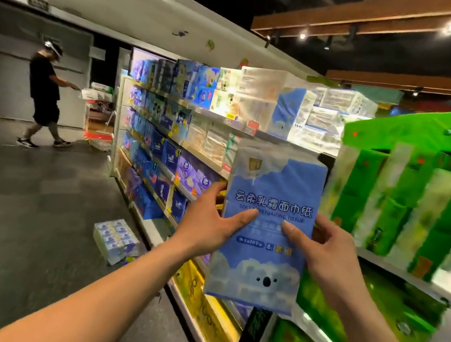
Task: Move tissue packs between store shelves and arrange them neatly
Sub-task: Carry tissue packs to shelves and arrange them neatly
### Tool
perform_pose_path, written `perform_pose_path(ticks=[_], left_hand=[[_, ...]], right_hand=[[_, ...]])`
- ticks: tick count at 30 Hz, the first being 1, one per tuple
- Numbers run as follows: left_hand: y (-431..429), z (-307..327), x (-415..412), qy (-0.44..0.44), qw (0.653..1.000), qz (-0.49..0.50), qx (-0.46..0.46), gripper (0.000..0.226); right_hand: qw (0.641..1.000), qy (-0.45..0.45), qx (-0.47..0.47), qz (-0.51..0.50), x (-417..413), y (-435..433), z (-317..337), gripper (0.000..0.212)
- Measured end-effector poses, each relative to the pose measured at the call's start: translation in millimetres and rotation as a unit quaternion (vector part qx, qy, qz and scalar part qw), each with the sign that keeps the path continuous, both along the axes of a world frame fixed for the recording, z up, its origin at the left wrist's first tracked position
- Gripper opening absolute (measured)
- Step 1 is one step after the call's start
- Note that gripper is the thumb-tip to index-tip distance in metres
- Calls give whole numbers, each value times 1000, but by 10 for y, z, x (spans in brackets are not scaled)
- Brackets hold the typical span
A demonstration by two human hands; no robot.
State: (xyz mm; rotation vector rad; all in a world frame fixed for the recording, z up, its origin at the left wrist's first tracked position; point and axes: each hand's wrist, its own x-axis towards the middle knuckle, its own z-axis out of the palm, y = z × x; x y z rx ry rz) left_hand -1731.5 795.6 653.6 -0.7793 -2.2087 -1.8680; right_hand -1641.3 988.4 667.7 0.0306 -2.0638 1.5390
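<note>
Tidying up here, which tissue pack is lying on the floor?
The blue-and-white multipack beside the bottom shelf; every other pack is shelved or held.

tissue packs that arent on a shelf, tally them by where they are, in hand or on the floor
in hand, blue koala tissue pack gripped by left hand and right hand: 1
on the floor, blue-and-white tissue bundle beside the shelving: 1
total: 2
the cart far back is too blurred to count
</note>
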Motion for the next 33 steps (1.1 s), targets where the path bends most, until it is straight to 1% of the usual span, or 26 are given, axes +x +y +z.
perform_pose_path(ticks=[3,6,9,13,16,18,20,22,24,26,28,31,33], left_hand=[[6,110,-768,16,1000,-7,6,46],[21,187,-1563,30,999,-12,4,57],[61,209,-2399,44,998,-47,6,59],[246,307,-3447,53,993,-101,12,82],[488,504,-4070,75,987,-142,16,81],[700,665,-4385,92,979,-179,17,80],[924,820,-4626,120,966,-227,18,80],[1183,980,-4843,149,951,-271,14,81],[1484,1149,-5078,167,939,-299,30,83],[1801,1319,-5299,190,931,-307,46,82],[2084,1474,-5457,219,922,-315,51,74],[2488,1808,-5687,240,914,-320,62,61],[2757,2016,-5834,253,914,-311,59,63]], right_hand=[[1000,6,22,-18,-743,9,132,27],[998,20,39,-48,-1478,3,202,26],[995,41,41,-78,-2180,-21,173,25],[986,48,57,-150,-3004,-1,245,22],[973,56,99,-202,-3458,73,440,21],[963,61,120,-234,-3660,177,600,26],[951,61,152,-263,-3818,305,766,39],[931,71,188,-306,-3983,467,932,56],[914,88,201,-342,-4152,664,1098,63],[902,103,212,-362,-4320,915,1267,63],[889,114,227,-380,-4482,1158,1438,62],[877,127,246,-392,-4668,1531,1740,52],[869,144,257,-398,-4776,1756,1914,49]])
